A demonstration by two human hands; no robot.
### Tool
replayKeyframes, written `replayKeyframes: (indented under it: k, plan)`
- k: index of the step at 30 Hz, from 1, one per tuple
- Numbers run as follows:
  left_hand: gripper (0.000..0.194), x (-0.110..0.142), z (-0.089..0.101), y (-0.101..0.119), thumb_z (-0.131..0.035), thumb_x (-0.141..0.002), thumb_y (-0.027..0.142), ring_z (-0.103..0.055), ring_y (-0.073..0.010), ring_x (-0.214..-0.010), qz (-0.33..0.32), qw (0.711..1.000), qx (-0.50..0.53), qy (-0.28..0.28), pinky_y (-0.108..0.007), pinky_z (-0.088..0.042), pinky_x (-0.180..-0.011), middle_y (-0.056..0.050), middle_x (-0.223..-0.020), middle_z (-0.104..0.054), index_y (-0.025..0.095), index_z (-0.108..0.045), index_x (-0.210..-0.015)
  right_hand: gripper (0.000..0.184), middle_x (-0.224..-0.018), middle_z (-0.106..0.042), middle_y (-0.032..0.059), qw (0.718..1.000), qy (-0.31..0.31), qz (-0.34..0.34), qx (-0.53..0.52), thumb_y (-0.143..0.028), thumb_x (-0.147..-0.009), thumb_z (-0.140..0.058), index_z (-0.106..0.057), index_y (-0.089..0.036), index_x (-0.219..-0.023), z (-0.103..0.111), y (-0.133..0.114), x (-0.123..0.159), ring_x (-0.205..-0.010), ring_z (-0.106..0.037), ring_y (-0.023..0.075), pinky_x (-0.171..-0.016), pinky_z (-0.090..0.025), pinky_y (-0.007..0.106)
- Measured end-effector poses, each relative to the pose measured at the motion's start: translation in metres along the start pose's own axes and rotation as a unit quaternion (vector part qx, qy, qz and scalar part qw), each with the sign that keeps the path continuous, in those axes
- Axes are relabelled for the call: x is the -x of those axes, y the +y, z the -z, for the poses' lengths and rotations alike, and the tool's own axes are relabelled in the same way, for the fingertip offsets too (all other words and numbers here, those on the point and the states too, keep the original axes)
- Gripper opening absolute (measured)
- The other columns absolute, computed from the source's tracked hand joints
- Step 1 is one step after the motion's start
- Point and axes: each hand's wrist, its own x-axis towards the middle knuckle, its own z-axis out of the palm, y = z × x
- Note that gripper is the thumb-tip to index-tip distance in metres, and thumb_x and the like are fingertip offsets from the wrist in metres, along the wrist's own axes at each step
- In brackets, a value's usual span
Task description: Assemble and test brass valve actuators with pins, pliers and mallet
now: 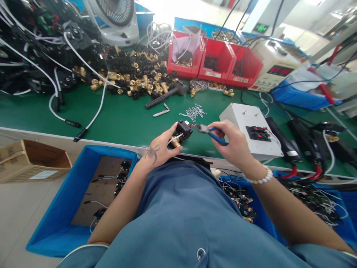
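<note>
Near the front edge of the green bench, my left hand [164, 145] grips a small black valve assembly [183, 131] with a brass fitting [175, 142] and a white cable. In my right hand [231, 143] is a pair of blue-handled pliers [213, 133]. Their jaws point left, close to red wires on the assembly's right side; whether they touch is unclear. Just beyond lies a small pile of silver clips [194, 112]. A black hammer [167, 94] and a bent metal pin [163, 111] rest further left.
Many brass and black fittings [142, 76] spread behind the hammer, before several red bins [216, 61]. A grey box [251, 130] and black electric screwdrivers [284, 141] stand right. Below the bench are a blue crate [50, 227] and a cardboard box [28, 160].
</note>
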Motion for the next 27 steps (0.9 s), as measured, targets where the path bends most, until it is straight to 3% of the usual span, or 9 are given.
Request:
replayKeyframes:
  k: [2,3,6,8,12,13,18,23,27]
  plan:
    - [0.086,0.0,0.0,0.0,-0.066,-0.08,0.035,-0.059,-0.0284,-0.135,-0.001,1.0,0.006,0.001,-0.04,-0.047,-0.113,-0.014,-0.152,-0.056,0.015,-0.035,-0.158,0.027,-0.094,-0.061,0.0058,0.997,0.077,-0.009,-0.009,-0.017,-0.089,-0.051,-0.06,-0.022,-0.114,0.003,-0.003,-0.001,-0.08,-0.057,0.0184,-0.074,-0.047,0.032]
    - [0.087,0.0,0.0,0.001,-0.066,-0.08,0.035,-0.058,-0.0287,-0.136,0.0,1.0,0.006,0.002,-0.04,-0.046,-0.113,-0.015,-0.153,-0.055,0.014,-0.035,-0.158,0.027,-0.094,-0.061,0.0062,0.998,0.068,-0.013,0.004,-0.016,-0.088,-0.051,-0.061,-0.022,-0.113,0.003,-0.004,-0.001,-0.08,-0.057,0.0189,-0.074,-0.047,0.033]
    - [0.086,0.0,0.0,0.0,-0.066,-0.081,0.035,-0.061,-0.029,-0.132,0.002,1.0,-0.002,0.001,-0.04,-0.048,-0.111,-0.015,-0.149,-0.058,0.014,-0.035,-0.158,0.027,-0.088,-0.062,0.0072,0.991,-0.108,-0.026,0.07,-0.013,-0.083,-0.053,-0.065,-0.02,-0.106,-0.002,-0.003,-0.001,-0.075,-0.057,0.0197,-0.067,-0.044,0.031]
    - [0.085,0.0,0.0,0.001,-0.067,-0.081,0.034,-0.062,-0.0288,-0.13,0.001,1.0,-0.006,0.001,-0.039,-0.049,-0.109,-0.014,-0.148,-0.06,0.016,-0.036,-0.158,0.027,-0.087,-0.062,0.0074,0.983,-0.162,-0.025,0.087,-0.012,-0.082,-0.054,-0.067,-0.019,-0.104,-0.003,0.0,-0.002,-0.075,-0.057,0.0196,-0.065,-0.042,0.03]
    - [0.087,0.0,0.0,0.001,-0.068,-0.081,0.035,-0.062,-0.0295,-0.129,0.005,1.0,-0.006,0.001,-0.04,-0.049,-0.109,-0.015,-0.148,-0.06,0.015,-0.035,-0.159,0.026,-0.094,-0.063,0.0071,0.999,0.018,-0.022,0.035,-0.015,-0.09,-0.049,-0.063,-0.02,-0.111,0.0,-0.001,-0.003,-0.08,-0.058,0.0185,-0.071,-0.046,0.03]
    - [0.087,0.0,0.001,0.001,-0.068,-0.081,0.035,-0.063,-0.0295,-0.129,0.006,1.0,-0.007,0.002,-0.04,-0.049,-0.108,-0.015,-0.148,-0.06,0.015,-0.035,-0.159,0.025,-0.094,-0.063,0.007,0.999,0.033,-0.024,0.034,-0.015,-0.09,-0.05,-0.062,-0.02,-0.111,-0.001,-0.001,-0.003,-0.08,-0.058,0.0187,-0.072,-0.046,0.031]
    - [0.083,0.0,0.003,0.001,-0.066,-0.081,0.033,-0.063,-0.0285,-0.128,0.0,1.0,-0.004,-0.009,-0.04,-0.05,-0.108,-0.015,-0.146,-0.06,0.014,-0.037,-0.157,0.026,-0.089,-0.064,0.0072,0.98,-0.173,-0.047,0.081,-0.012,-0.082,-0.057,-0.067,-0.018,-0.105,-0.008,0.0,-0.001,-0.074,-0.059,0.0197,-0.064,-0.042,0.03]
    - [0.084,-0.007,0.0,0.02,-0.067,-0.086,0.049,-0.064,-0.0323,-0.124,0.034,0.998,-0.036,0.031,-0.047,-0.05,-0.106,-0.019,-0.142,-0.062,0.014,-0.035,-0.156,0.021,-0.092,-0.067,0.006,0.992,-0.025,-0.105,-0.062,-0.02,-0.085,-0.055,-0.063,-0.018,-0.105,-0.005,-0.002,0.0,-0.081,-0.063,0.0189,-0.074,-0.049,0.03]
    - [0.066,-0.023,-0.008,0.044,-0.072,-0.083,0.049,-0.063,-0.0414,-0.121,0.116,0.987,-0.087,0.066,-0.055,-0.045,-0.108,-0.024,-0.121,-0.07,0.007,-0.058,-0.131,0.018,-0.09,-0.068,0.0052,0.975,0.011,-0.171,-0.139,-0.029,-0.087,-0.055,-0.062,-0.018,-0.1,-0.009,-0.009,0.008,-0.079,-0.064,0.0193,-0.076,-0.051,0.032]
